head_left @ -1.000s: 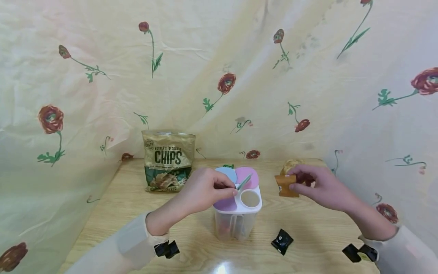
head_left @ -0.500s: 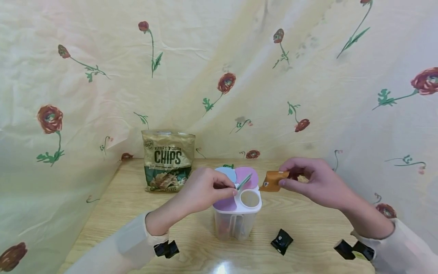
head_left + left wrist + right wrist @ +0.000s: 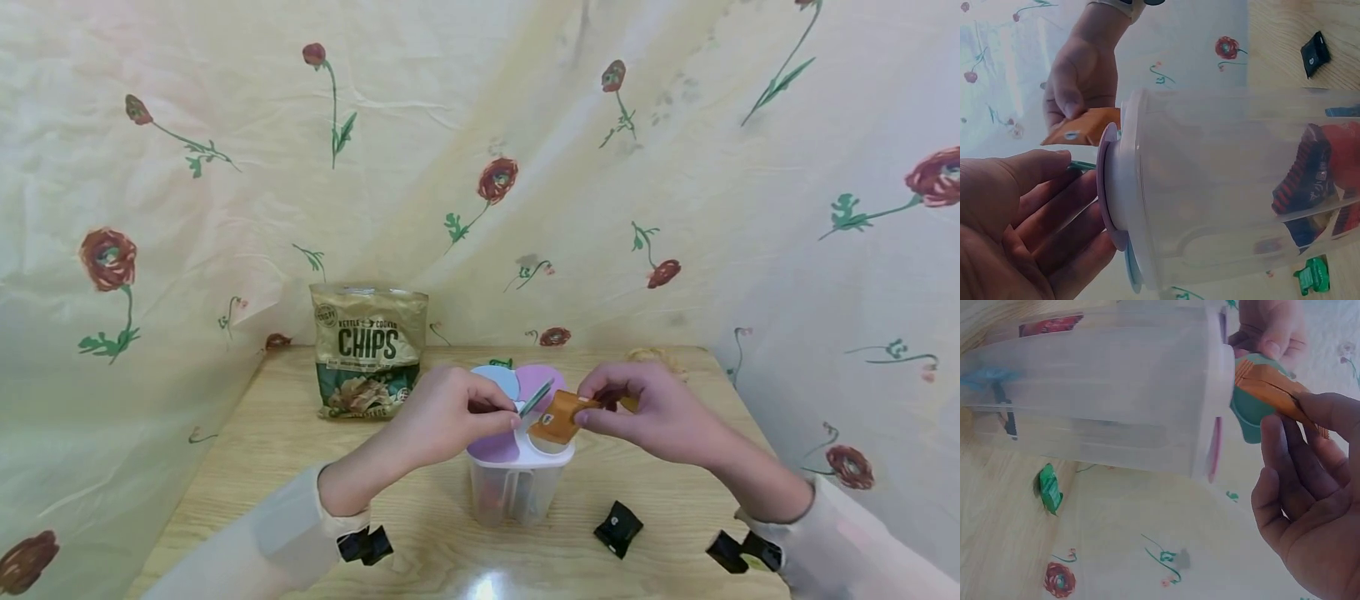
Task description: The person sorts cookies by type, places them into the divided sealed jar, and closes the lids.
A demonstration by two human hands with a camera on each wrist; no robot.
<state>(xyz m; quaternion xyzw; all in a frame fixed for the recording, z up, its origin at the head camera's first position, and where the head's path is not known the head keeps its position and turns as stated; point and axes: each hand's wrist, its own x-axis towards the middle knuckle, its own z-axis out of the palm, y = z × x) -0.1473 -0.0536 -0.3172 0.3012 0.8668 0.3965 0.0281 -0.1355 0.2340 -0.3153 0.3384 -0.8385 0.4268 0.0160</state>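
A clear plastic container (image 3: 517,492) with a white top and round pastel lids stands on the table. My left hand (image 3: 453,417) pinches its green lid (image 3: 1252,415), which is tipped up from the front right opening. In my right hand (image 3: 660,412), thumb and fingers hold a small orange packet (image 3: 558,419). The packet overlaps that opening in the head view, and its end is right at the rim in the right wrist view. Through the container's wall, dark blue and red wrapped packets (image 3: 1307,169) show near the bottom.
A black packet (image 3: 618,529) lies to the container's front right. Behind the container is a green packet (image 3: 1050,489). A gold and green chips bag (image 3: 367,358) stands at the back left. Partly hidden by my right hand is a yellowish crinkled thing (image 3: 671,360).
My right hand has moved left with the orange packet, from the right of the container to over its opening. The left hand has kept its place on the lifted lid.
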